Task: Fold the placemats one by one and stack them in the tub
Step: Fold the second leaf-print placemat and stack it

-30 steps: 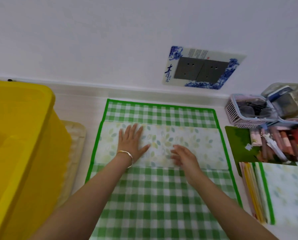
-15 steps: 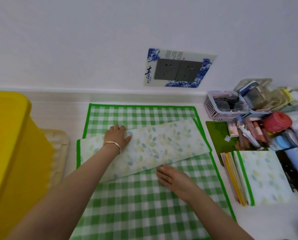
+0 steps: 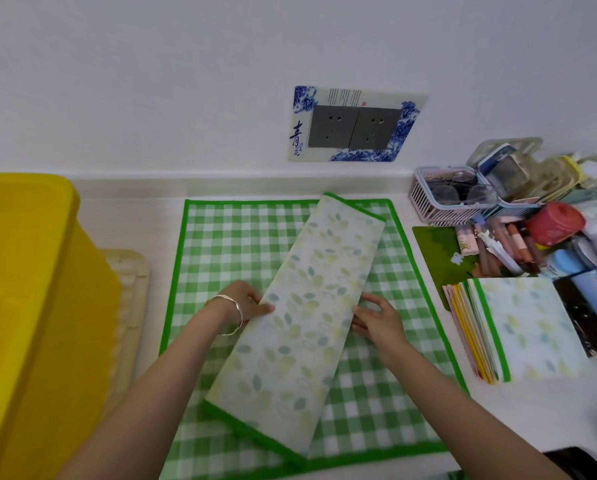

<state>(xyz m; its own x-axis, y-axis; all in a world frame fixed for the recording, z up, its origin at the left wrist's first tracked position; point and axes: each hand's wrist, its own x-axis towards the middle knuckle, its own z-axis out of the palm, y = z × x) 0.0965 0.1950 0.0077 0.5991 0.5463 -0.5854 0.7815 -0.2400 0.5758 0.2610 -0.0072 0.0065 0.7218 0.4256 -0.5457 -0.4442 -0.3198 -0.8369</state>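
Leaf-print placemat folded to a long strip; second fold pending.

The leaf-print placemat (image 3: 310, 317) lies slantwise on a green checked mat (image 3: 241, 244) spread over the worktop (image 3: 532, 420), one end toward the wall, the green-bound end toward the person. The left hand (image 3: 250, 301) is at the strip's left long edge, fingers curled, apparently pinching it. The right hand (image 3: 378, 320) is opposite at the right long edge, fingers loosely bent with the tips against it; I cannot tell whether it grips or only touches. Judged step: squaring the strip before folding it across. The next move likely calls for bringing one end over the other with edges matched, then carrying it left to the yellow tub (image 3: 30, 271), well apart from the strip. More mats are stacked at right (image 3: 529, 323).
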